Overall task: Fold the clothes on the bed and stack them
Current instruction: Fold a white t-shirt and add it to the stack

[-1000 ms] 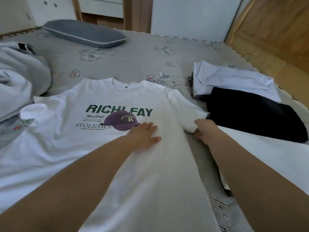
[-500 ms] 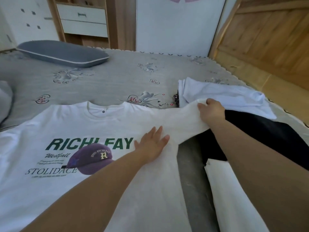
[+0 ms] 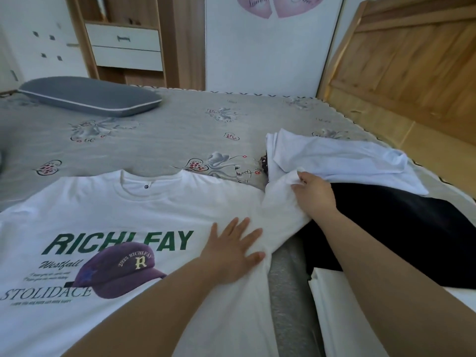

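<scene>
White shirt (image 3: 154, 210) lies flat on the bed (image 3: 167, 140); my left hand (image 3: 233, 253) presses open on it so it stays put; my right hand (image 3: 313, 194) pinches its sleeve (image 3: 280, 202) to fold inward.

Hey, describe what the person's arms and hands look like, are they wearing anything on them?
Both arms are bare as far as the view shows: no sleeves, gloves, watch or bracelets. No rings show on the left hand or the right hand. Both forearms enter from the bottom edge, so anything worn higher up is out of view.
</scene>
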